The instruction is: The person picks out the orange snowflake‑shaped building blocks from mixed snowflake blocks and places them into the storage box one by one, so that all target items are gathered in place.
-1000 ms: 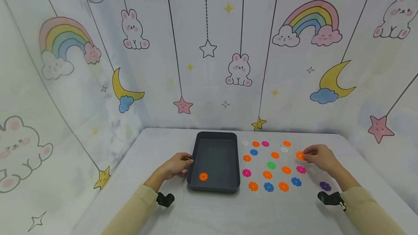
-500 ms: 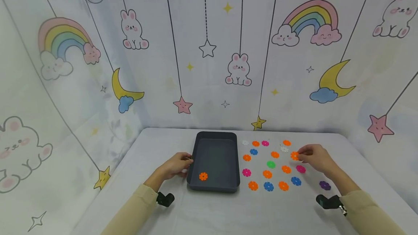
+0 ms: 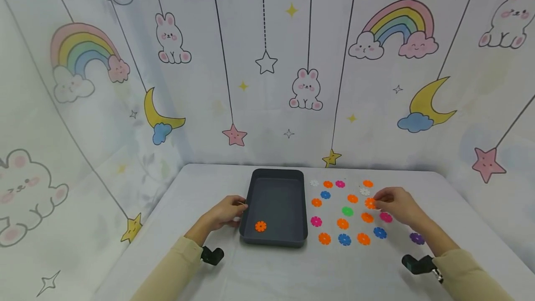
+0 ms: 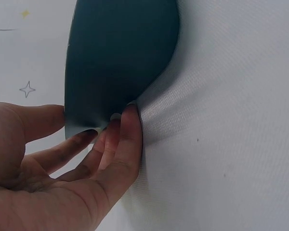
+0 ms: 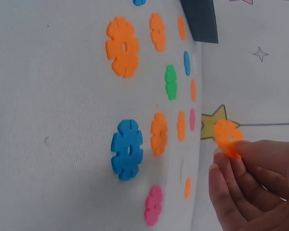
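My right hand (image 3: 393,203) pinches an orange snowflake disc (image 3: 370,203) just above the table, among the scattered discs; the right wrist view shows the orange disc (image 5: 228,137) held at my fingertips (image 5: 220,161). A dark grey tray (image 3: 255,189) stands at the table's middle with one orange disc (image 3: 260,226) inside near its front left corner. My left hand (image 3: 227,210) rests against the tray's left wall, straight fingers (image 4: 120,139) touching the tray (image 4: 115,53).
Several orange, blue, pink, white, green and purple discs lie on the white table right of the tray, such as a green disc (image 3: 347,211) and a purple disc (image 3: 416,238). Patterned fabric walls close in the back and sides.
My right hand has carried the orange disc leftward, toward the tray. The left hand and tray have stayed put.
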### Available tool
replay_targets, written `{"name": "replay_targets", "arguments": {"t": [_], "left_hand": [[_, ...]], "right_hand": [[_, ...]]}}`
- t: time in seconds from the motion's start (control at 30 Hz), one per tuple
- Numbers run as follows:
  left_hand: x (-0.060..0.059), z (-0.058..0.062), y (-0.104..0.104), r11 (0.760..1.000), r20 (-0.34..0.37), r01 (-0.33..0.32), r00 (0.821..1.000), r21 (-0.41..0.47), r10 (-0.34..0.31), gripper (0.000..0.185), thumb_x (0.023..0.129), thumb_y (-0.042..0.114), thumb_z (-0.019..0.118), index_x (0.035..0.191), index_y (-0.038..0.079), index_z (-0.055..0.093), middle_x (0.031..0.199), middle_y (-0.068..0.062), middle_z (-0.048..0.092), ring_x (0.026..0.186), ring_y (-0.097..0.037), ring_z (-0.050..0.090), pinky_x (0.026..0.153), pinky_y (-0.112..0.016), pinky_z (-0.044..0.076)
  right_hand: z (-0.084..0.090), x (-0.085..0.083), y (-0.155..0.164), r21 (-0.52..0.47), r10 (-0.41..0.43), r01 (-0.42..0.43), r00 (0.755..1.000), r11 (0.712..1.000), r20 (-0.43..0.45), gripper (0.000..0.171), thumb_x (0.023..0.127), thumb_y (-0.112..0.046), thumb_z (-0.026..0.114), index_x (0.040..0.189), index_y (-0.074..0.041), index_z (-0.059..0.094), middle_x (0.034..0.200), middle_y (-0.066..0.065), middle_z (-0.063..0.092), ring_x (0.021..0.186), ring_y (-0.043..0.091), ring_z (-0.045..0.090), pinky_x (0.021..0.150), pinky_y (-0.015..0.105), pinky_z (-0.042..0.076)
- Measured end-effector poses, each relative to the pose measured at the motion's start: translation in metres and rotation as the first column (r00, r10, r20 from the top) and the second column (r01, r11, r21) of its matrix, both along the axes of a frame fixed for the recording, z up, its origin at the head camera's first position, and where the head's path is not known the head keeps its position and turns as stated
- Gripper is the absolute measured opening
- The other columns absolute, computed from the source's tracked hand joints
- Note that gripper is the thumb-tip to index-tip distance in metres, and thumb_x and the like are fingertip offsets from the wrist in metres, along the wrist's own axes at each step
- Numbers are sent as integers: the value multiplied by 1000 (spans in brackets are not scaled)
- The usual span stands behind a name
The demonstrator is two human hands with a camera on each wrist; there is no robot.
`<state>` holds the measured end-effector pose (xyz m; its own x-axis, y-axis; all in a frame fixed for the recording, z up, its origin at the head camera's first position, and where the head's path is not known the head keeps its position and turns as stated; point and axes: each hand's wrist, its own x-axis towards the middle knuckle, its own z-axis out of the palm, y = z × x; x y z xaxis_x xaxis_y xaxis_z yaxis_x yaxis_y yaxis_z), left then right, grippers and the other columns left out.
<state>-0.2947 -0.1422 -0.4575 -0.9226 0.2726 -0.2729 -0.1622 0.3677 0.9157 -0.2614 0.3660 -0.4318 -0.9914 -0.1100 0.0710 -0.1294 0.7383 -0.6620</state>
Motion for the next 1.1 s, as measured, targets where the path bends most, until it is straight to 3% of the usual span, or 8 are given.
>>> {"name": "replay_targets", "arguments": {"t": [0.27, 0.6, 1.1], "left_hand": [[0, -2, 0, 1000, 3, -5, 1000, 3, 5, 42, 105, 11, 56, 141, -9, 49, 130, -21, 61, 108, -32, 63, 85, -48, 60], [1, -2, -1, 1000, -7, 3, 1000, 10, -3, 41, 105, 11, 56, 140, -9, 49, 128, -22, 61, 107, -31, 63, 83, -47, 60], [0, -3, -1, 1000, -20, 11, 1000, 1, -11, 39, 105, 10, 55, 139, -9, 51, 126, -21, 62, 106, -31, 62, 80, -46, 61]], "right_hand": [[4, 4, -18, -39, 40, -40, 999, 998, 7, 25, 96, -13, 71, 112, 5, 67, 101, 11, 71, 90, 25, 67, 78, 41, 61], [1, 6, -41, -32, 56, -56, 998, 998, -12, 23, 96, -11, 72, 112, 5, 68, 98, 8, 71, 89, 23, 67, 75, 29, 60], [0, 10, -64, -59, 133, -135, 990, 989, -39, 11, 95, -7, 72, 104, -1, 71, 95, 5, 71, 89, 23, 69, 75, 28, 60]]}}
